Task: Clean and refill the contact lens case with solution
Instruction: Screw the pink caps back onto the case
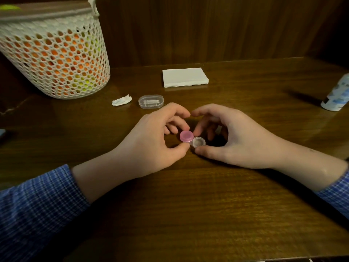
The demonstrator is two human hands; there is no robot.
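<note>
A small contact lens case [198, 142] lies on the wooden table between my hands. A pink cap [186, 136] covers its left well; the right well is uncovered and looks clear. My left hand [156, 140] pinches the pink cap between thumb and fingers. My right hand [234, 135] curls around the open well, thumb tip touching its near rim. The solution bottle [337, 95], white with a blue label, stands at the right edge, partly cut off.
A white mesh basket [54, 53] holding orange and yellow items stands at the back left. A stack of white tissues [185, 77] lies at the back centre. A crumpled tissue [121, 100] and a clear oval box [151, 101] lie just beyond my hands.
</note>
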